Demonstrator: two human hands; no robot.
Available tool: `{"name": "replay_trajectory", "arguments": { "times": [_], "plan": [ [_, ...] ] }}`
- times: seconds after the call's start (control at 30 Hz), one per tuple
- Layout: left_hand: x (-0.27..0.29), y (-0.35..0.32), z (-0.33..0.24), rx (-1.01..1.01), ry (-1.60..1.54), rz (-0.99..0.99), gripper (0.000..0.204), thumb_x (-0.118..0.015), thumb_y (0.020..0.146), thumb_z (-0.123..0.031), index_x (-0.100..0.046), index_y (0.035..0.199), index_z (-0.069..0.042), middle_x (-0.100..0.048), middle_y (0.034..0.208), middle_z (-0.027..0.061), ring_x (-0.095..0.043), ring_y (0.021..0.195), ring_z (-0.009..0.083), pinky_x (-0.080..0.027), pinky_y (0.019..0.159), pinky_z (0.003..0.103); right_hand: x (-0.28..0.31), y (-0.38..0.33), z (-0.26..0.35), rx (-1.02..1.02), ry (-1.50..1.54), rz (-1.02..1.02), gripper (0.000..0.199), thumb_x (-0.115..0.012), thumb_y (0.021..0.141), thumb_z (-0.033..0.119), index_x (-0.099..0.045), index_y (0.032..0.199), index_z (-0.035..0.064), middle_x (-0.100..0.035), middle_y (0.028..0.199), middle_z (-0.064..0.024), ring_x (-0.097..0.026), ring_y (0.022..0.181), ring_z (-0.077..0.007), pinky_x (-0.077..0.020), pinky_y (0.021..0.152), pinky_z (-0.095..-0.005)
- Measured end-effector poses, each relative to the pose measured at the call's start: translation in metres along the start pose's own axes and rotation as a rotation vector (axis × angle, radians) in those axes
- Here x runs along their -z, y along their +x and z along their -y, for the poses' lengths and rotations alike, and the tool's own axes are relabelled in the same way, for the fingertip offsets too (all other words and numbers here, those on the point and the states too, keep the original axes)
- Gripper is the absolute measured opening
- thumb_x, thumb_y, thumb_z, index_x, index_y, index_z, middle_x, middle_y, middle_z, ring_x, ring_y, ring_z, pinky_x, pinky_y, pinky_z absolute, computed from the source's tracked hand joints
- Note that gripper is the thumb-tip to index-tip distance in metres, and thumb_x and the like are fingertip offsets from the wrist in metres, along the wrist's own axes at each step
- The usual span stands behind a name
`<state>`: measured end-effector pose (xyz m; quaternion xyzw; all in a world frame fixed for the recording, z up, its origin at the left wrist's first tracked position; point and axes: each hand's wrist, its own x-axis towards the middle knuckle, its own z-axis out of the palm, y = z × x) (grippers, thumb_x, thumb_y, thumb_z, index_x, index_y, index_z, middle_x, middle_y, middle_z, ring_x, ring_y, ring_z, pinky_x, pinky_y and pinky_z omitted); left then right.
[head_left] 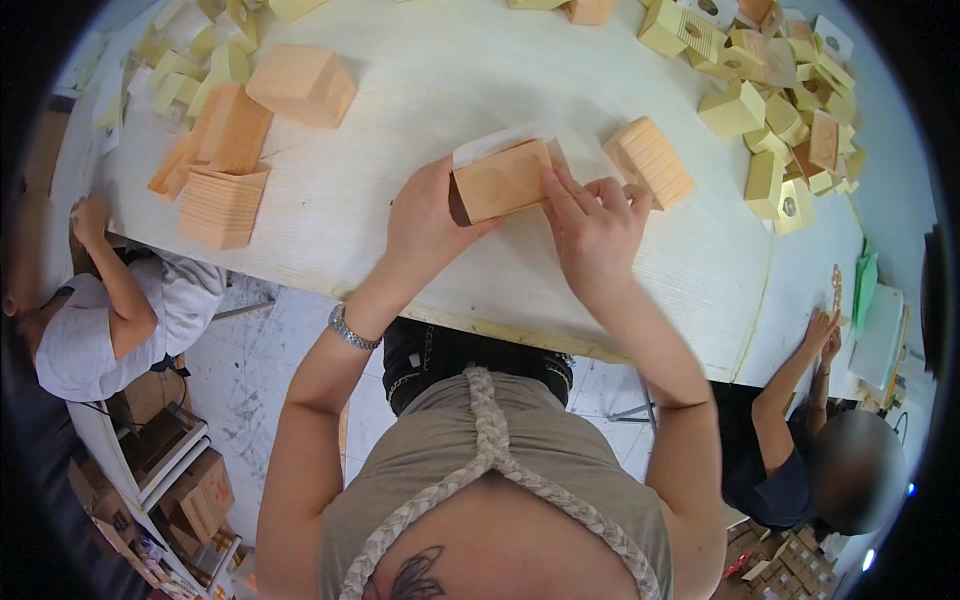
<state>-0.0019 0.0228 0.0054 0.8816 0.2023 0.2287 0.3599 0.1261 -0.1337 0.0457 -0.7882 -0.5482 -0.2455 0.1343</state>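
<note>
Over the white table (410, 110), a small tan cardboard box (500, 182) is held between my two hands. My left hand (425, 215) wraps round its left end, thumb along the near edge. The fingers of my right hand (600, 232) pinch at the right end, where a pale flap shows; the fingertips partly hide it. A whitish flap (495, 142) stands up along the box's far edge. A faint round outline marks the box's upper face. Just beyond my right hand lies a stack of flat orange-tan cartons (650, 160).
Left on the table are more stacks of orange-tan cartons (222, 207) and a heap of pale yellow boxes (185, 65). A larger yellow heap (765, 110) covers the far right. One co-worker (110, 320) sits at the left, another (790, 450) at the right.
</note>
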Motion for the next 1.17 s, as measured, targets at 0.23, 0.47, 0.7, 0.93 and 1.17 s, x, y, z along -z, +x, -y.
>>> {"name": "replay_trajectory", "arguments": {
  "times": [0.23,0.47,0.7,0.93,1.17],
  "plan": [
    [0.000,-0.004,0.005,0.048,0.057,0.062,0.082,-0.092,0.057,-0.024,-0.049,0.122,0.001,-0.062,0.110,0.0196,-0.060,0.104,0.0377,-0.051,0.084,0.044,-0.017,-0.019,0.010,-0.102,0.195,0.030,0.030,-0.071,0.073,0.009,-0.071,0.103,0.0069,-0.072,0.092,-0.0004,-0.054,0.075,-0.0156,-0.0382,0.068,-0.0333],
    [-0.004,-0.004,0.004,-0.010,0.056,0.018,0.079,-0.090,0.059,-0.023,-0.049,0.123,-0.002,-0.061,0.113,0.0168,-0.059,0.104,0.0363,-0.049,0.086,0.044,0.007,0.004,-0.001,0.104,0.032,0.130,0.038,-0.066,0.070,0.006,-0.068,0.107,0.0025,-0.067,0.106,-0.0093,-0.053,0.083,-0.0209,-0.0394,0.070,-0.0323],
    [0.001,-0.003,-0.002,-0.083,0.091,-0.004,0.078,-0.089,0.059,-0.021,-0.049,0.124,-0.003,-0.061,0.113,0.0148,-0.059,0.103,0.0349,-0.048,0.087,0.044,0.015,0.011,0.004,0.248,-0.175,0.310,0.037,-0.063,0.071,0.006,-0.065,0.106,-0.0044,-0.062,0.111,-0.0113,-0.053,0.084,-0.0208,-0.0422,0.069,-0.0337],
    [0.000,-0.002,0.002,-0.088,0.055,-0.003,0.074,-0.088,0.060,-0.019,-0.051,0.123,-0.005,-0.061,0.112,0.0139,-0.059,0.103,0.0334,-0.048,0.086,0.044,-0.005,-0.005,-0.007,0.173,0.066,0.201,0.033,-0.066,0.072,0.006,-0.068,0.104,0.0041,-0.064,0.107,-0.0063,-0.056,0.085,-0.0206,-0.0497,0.069,-0.0320],
    [0.003,0.002,-0.003,-0.172,0.018,0.010,0.068,-0.087,0.064,-0.024,-0.052,0.119,-0.003,-0.059,0.110,0.0168,-0.056,0.104,0.0369,-0.044,0.089,0.047,0.009,0.032,-0.024,0.419,0.301,0.301,0.027,-0.072,0.066,0.010,-0.073,0.093,0.0125,-0.067,0.098,-0.0045,-0.058,0.095,-0.0214,-0.0521,0.078,-0.0344]
  ]
}}
